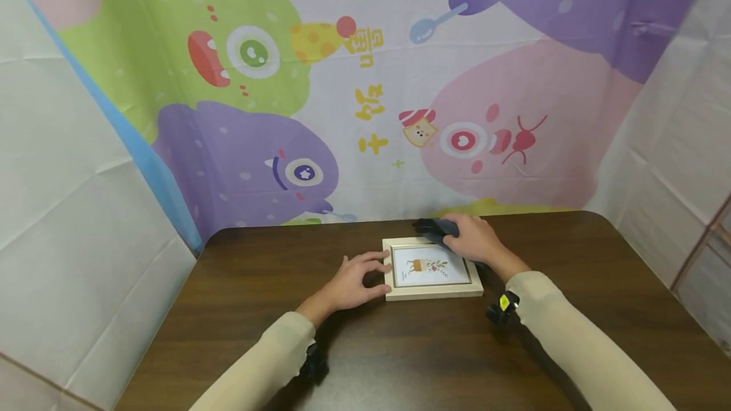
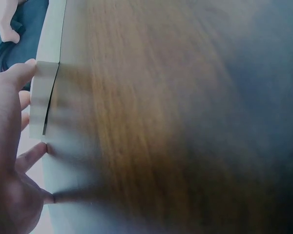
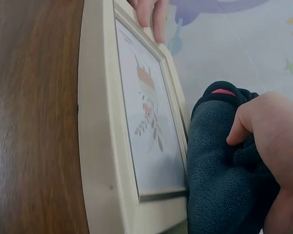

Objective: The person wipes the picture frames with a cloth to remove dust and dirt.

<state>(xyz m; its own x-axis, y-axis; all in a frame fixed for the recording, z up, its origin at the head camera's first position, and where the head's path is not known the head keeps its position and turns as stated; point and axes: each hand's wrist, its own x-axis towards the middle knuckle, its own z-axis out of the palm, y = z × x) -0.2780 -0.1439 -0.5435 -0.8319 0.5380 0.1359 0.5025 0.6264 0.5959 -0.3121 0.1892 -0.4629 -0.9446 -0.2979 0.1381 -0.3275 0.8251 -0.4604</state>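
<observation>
Holds a dark blue-grey plush cloth (image 3: 212, 165) in the right hand (image 1: 475, 238), thumb and fingers clamped on bunched folds. Touches the left end of a pale cream picture frame (image 1: 434, 295) with the left hand (image 1: 360, 280), fingers spread apart, tips along the rail. Has the frame lying flat on a brown wood-grain table (image 1: 388, 360), just right of the left fingertips, far right corner hidden by the cloth and the right fingers. Shows, between the two sets of fingers, a white print (image 1: 428, 265) with a small orange-brown figure and leafy sprigs, turned sideways. Reveals a small pink patch (image 3: 223, 91) on the cloth, near the right fingers. Wears pale sleeves (image 1: 577, 328), with black wrist devices (image 1: 502, 309) behind the fingers of each hand. Faces, well beyond all fingers, a backdrop (image 1: 365, 189) of green, purple and pink cartoon monsters
</observation>
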